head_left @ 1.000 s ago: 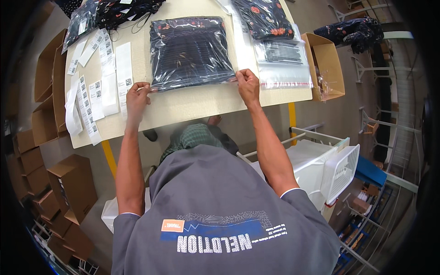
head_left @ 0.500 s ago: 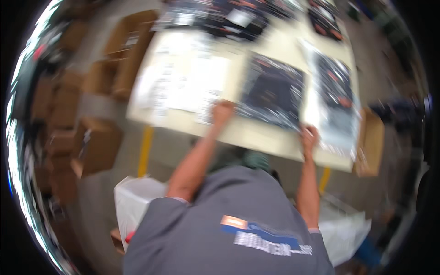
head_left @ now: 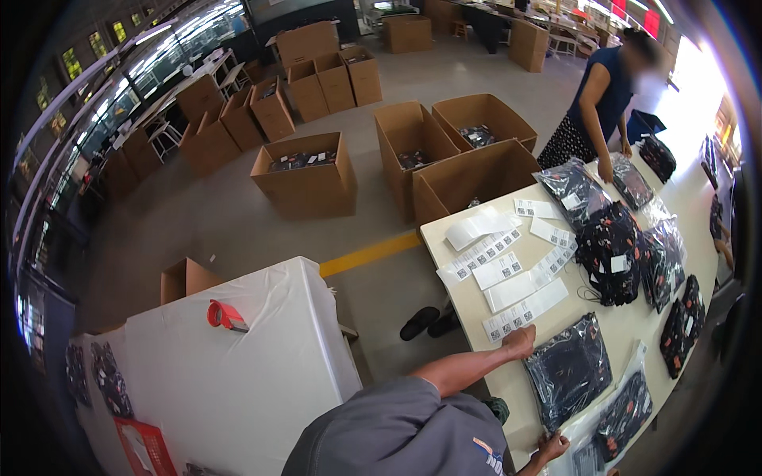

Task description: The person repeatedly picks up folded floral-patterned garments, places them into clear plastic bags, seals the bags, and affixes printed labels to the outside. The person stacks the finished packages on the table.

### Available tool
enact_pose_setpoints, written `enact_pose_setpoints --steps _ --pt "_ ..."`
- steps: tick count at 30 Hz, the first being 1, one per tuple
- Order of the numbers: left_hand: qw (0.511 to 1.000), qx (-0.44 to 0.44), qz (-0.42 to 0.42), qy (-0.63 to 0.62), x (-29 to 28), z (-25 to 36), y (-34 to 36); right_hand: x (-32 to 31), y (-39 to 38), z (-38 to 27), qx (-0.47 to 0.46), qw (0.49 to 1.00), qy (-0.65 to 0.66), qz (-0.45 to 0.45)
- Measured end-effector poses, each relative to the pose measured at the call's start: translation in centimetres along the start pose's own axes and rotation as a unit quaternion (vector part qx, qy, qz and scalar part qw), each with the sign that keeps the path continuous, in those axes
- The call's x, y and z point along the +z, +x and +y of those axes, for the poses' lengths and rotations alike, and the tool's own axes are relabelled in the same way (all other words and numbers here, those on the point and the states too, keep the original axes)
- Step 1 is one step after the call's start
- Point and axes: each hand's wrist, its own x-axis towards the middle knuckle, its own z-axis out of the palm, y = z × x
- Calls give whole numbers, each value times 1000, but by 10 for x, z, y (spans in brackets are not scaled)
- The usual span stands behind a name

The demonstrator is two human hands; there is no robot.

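Note:
A dark folded garment in a clear plastic bag (head_left: pixel 570 369) lies flat on the cream table, at its near side. My left hand (head_left: pixel 520 342) is closed at the bag's left corner, beside the end of a white label strip (head_left: pixel 525 311). At the bag's near corner is my right hand (head_left: pixel 553 446), its fingers pinched on the plastic edge. Just right of it lies another bagged dark garment (head_left: pixel 625 416) with an orange pattern, in a longer clear sleeve. Several strips of printed labels (head_left: pixel 498 270) spread over the table beyond my left hand.
Bagged dark garments (head_left: pixel 611 254) are heaped farther along the table (head_left: pixel 476 321). A co-worker (head_left: pixel 595 107) handles bags at its far end. Open cardboard boxes (head_left: pixel 475 181) stand against its left side. Behind my left side, a white-covered table (head_left: pixel 238 357) carries a red tape dispenser (head_left: pixel 226 316).
My view has swung to the left and up, bringing in the boxes, the white-covered table and the co-worker. Both hands stay at the same bag's corners.

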Motion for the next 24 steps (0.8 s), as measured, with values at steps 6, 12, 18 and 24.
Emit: enact_pose_setpoints --steps 6,12,18,24 --pt "995 50 -58 68 -10 0 -8 10 -1 11 -165 983 -78 30" --pt "991 99 -88 25 -24 -5 -19 12 -37 -16 -141 972 -181 -40" --pt "990 56 -101 80 -23 17 -21 1 -49 -30 -131 966 -209 -70" --pt "997 -2 -64 38 -14 -4 -17 8 -83 -57 -54 988 -99 -110"
